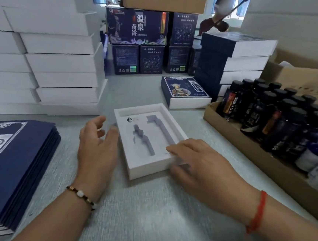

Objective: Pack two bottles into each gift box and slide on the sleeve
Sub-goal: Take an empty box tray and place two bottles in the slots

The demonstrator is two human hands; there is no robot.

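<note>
A white gift box [146,169] lies open on the table in front of me, its foam insert showing two bottle-shaped slots with nothing in them. My right hand [202,162] rests on the box's near right corner, fingers lying over the rim. My left hand [96,143] hovers just left of the box, fingers loosely spread, holding nothing. Dark bottles [270,114] with black caps stand in a cardboard tray at the right. A stack of flat navy sleeves [6,164] lies at the near left.
Tall stacks of white boxes [59,63] fill the left side. A sleeved navy box [185,93] lies behind the open one, with more stacked [235,56] at the right. Printed navy cartons [136,41] stand at the back. A person sits far behind them.
</note>
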